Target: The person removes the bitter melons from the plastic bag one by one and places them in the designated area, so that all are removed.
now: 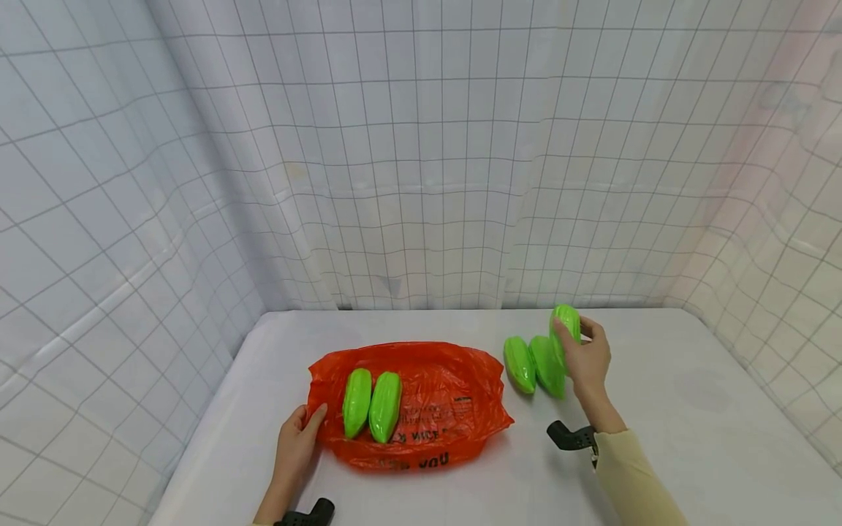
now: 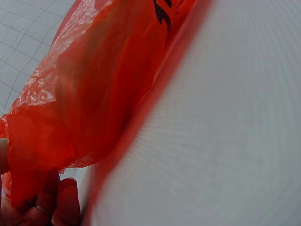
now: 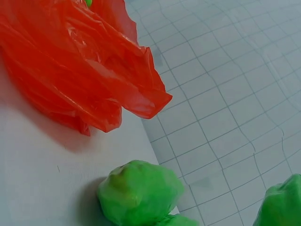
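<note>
A red plastic bag point(image 1: 454, 380) with black print lies spread on the table, and two long, ribbed, shiny green fruits point(image 1: 357, 402) lie side by side on its left half. My left hand point(image 1: 296, 442) pinches the bag's left edge between thumb and fingers; the left wrist view shows the red film point(image 2: 99, 94) running out from the fingertips. To the right of the bag, my right hand point(image 1: 585, 354) grips another green ribbed fruit point(image 1: 566, 321), held upright. Just left of that hand, two more green fruits point(image 1: 520, 365) lean together on the table.
The white table point(image 1: 684, 409) ends at a back edge against a white, grid-lined curtain point(image 1: 421, 161). Similar curtains hang at the left and right sides. Each wrist wears a black camera mount point(image 1: 571, 437).
</note>
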Available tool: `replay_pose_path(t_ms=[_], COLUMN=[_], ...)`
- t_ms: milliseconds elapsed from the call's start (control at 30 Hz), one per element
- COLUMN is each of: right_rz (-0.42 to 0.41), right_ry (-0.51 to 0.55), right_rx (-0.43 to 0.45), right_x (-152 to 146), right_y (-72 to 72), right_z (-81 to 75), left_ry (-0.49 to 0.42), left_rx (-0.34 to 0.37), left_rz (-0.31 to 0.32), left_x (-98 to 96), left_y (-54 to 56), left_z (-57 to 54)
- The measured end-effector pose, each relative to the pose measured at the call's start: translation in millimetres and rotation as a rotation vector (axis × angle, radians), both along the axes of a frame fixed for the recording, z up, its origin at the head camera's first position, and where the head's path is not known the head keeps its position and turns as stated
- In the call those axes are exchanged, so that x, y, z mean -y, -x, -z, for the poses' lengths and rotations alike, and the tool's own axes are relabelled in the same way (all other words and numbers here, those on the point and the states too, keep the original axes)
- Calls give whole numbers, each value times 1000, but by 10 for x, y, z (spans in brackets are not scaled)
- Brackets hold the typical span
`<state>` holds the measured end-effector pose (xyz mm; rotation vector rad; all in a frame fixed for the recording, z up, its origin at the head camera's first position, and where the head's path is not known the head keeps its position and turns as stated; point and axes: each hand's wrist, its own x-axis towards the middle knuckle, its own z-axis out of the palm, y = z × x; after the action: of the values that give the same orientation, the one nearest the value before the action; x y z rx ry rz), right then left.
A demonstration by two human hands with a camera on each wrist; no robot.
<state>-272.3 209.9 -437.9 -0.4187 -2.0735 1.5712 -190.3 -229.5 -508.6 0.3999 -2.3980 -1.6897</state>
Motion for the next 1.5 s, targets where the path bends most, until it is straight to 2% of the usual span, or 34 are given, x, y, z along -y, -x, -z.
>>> replay_pose_path(t_ms=[400, 600, 867, 1100, 1500], right_rz=[36, 26, 24, 12, -35], right_ry=[-22, -51, -97, -125, -235], right_rx=[49, 67, 85, 135, 247], right_x=[-141, -197, -275, -347, -443], right_y=[30, 29, 101, 167, 247], right_z=[98, 104, 165, 232, 368], left_ry=[2, 1, -5, -8, -9], left_rx=[7, 7, 9, 16, -2], left_rz=[0, 10, 7, 1, 2], left_x=[-2, 8, 3, -8, 6], left_y=[-9, -16, -22, -27, -6], left_z=[-6, -20, -27, -30, 0])
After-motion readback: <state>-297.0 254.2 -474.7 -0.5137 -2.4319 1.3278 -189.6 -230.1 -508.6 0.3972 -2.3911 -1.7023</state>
